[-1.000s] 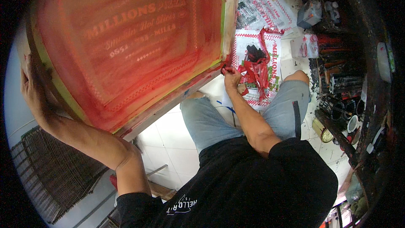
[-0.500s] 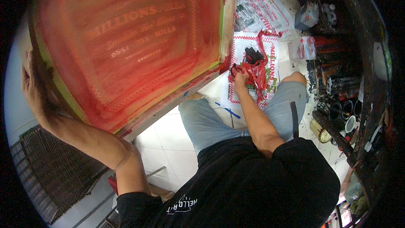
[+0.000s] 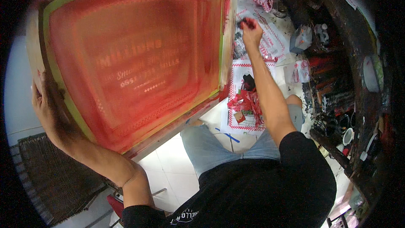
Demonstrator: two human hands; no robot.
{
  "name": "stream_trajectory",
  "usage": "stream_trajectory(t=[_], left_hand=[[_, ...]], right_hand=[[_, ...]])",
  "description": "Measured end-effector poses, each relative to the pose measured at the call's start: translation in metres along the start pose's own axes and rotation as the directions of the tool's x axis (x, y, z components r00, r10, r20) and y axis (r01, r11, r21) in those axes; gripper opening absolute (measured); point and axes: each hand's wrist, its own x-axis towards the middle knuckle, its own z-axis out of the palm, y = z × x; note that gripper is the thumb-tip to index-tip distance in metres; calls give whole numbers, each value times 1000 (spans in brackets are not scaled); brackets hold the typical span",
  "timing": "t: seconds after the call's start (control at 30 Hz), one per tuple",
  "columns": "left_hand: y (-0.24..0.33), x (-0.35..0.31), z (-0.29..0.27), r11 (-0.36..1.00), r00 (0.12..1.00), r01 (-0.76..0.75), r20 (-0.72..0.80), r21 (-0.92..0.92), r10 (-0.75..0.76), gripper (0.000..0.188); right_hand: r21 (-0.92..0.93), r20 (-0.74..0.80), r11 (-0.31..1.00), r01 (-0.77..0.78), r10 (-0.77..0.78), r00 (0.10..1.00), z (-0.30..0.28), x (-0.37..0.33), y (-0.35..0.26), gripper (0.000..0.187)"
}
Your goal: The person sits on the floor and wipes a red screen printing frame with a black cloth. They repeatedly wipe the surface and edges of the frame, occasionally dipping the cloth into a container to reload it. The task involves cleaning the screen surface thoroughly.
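Observation:
A large screen printing frame [image 3: 228,55] stands tilted before me, its mesh [image 3: 139,30] smeared red, with pale lettering showing through. My left hand [image 3: 49,108] grips the wooden rim at the left side, fingers partly behind it. Beyond the frame's right edge, my right hand [image 3: 252,34] is closed on a dark, crumpled rag [image 3: 247,22] with red stains; motion blurs it a little. Below that hand, red crumpled scraps [image 3: 245,101] and a black scrap [image 3: 249,82] lie on a printed white sheet [image 3: 234,70].
More printed sheets [image 3: 274,44] cover the floor at the far right. A grey container [image 3: 301,38] stands beside a paint-stained dark rack [image 3: 337,76] holding cans and tools. A blue strip [image 3: 228,135] lies on the white tiles between my legs. A dark woven mat [image 3: 50,177] is at lower left.
My right hand has moved up and away from the red scraps with the dark rag in it. The frame has shifted slightly, still held by my left hand. More of its top shows.

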Motion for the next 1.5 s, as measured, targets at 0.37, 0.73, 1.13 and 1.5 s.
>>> stream_trajectory(t=[0.37, 0.73, 1.13, 1.5], left_hand=[[-4, 7, -13, 1000, 999, -10, 42, 2, 9, 45], [5, -4, -3, 1000, 999, 4, 33, -9, -3, 43], [0, -1, -6, 997, 999, 9, 31, 73, -12, 37], [-1, -4, -15, 967, 979, -195, 89, 164, 182, 34]], right_hand=[[-20, -51, 998, -60, 59, 997, 26, 64, -2, 16], [-196, 81, 964, 180, -167, 983, 49, 48, -13, 14], [-222, 52, 957, 188, -181, 982, 37, 46, -41, 17], [-626, 53, 740, -246, 355, 933, -69, -206, 25, 15]])
